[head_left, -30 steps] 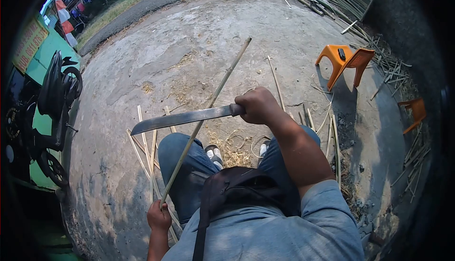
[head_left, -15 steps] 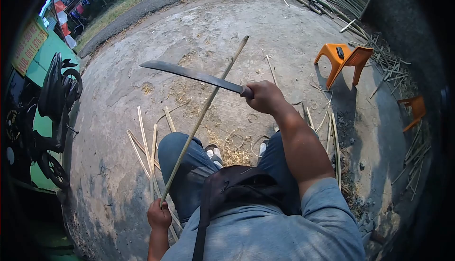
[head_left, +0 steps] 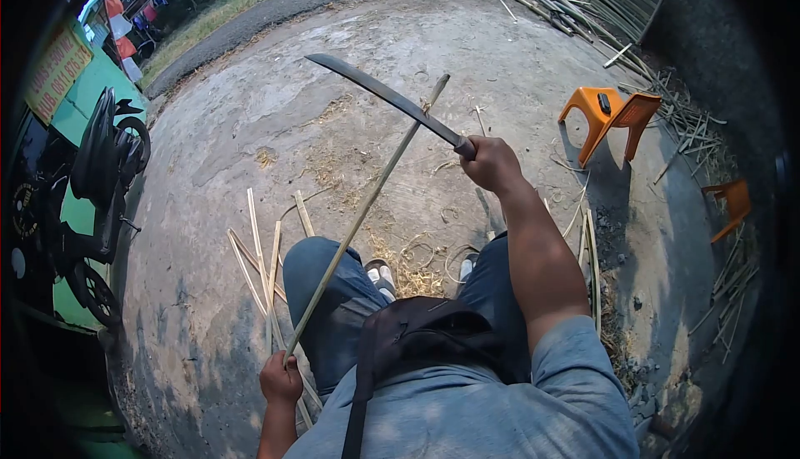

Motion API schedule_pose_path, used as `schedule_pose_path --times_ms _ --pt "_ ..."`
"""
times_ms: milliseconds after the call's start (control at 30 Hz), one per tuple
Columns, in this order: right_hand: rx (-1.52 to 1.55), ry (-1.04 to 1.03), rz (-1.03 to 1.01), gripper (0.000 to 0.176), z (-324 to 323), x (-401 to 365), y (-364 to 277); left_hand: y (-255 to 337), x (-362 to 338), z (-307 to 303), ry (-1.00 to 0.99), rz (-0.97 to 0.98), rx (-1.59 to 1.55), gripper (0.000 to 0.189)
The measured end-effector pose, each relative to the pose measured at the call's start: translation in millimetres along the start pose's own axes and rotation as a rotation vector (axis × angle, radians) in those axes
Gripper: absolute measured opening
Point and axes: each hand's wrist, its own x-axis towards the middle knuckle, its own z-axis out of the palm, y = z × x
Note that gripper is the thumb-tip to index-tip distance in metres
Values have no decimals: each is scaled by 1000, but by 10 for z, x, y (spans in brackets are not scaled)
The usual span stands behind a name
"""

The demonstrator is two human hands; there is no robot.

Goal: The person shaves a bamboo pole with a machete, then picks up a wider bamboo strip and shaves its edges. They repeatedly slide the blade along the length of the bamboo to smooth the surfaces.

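My right hand (head_left: 492, 163) is closed round the handle of a machete (head_left: 383, 92), its long dark blade pointing up and left. Low at the left, my left hand (head_left: 282, 378) grips the lower end of a long bamboo strip (head_left: 354, 224). The strip slants up across my left knee, and the blade crosses it near its far end. A small curl of shaving shows where blade and strip meet. Several pale split strips (head_left: 271, 267) lie on the ground beside my left leg, and more strips (head_left: 591, 250) lie by my right leg.
Shavings (head_left: 414, 280) litter the concrete between my feet. An orange plastic chair (head_left: 621, 113) with a small dark object on its seat stands at the right, with another orange piece (head_left: 728, 205) beyond. Bamboo poles (head_left: 550, 9) lie at the back. A motorcycle (head_left: 100, 184) stands at the left.
The machete has moved along the strip toward its far end, and its blade now tilts more steeply upward. A curl of shaving has appeared at the blade. My left hand stays in place.
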Motion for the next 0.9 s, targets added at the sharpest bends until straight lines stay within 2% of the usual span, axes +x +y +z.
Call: schedule_pose_path --times_ms 167,200,267,400,467,533,600,633,767,900 --pt "54 -137 -131 12 -62 -206 -227 -14 -30 53 -25 -5 -17 62" --pt "-37 -172 -235 9 -48 -235 -287 11 -27 35 -28 -12 -24 62" --pt "-78 -107 -457 6 145 -283 -301 72 -7 -14 -31 -27 -39 61" --pt "-73 -200 -571 4 86 -278 -500 -39 -20 -12 -85 -34 -65 60" --pt "-130 -122 -498 4 56 -217 -404 -95 -48 57 -59 -17 -43 60" --pt "-50 -117 -177 8 63 -49 -154 -140 -74 109 -30 -11 -16 61" --pt "74 8 68 15 -14 63 26 -138 -52 148 4 1 -6 62" --pt "56 -44 75 18 -64 72 81 -124 -36 135 15 10 -4 63" --pt "41 20 19 16 -84 -46 15 -89 -25 77 -26 15 -28 65" --pt "-36 -133 -131 14 -153 -168 -210 -24 -37 60 -28 -14 -26 65"
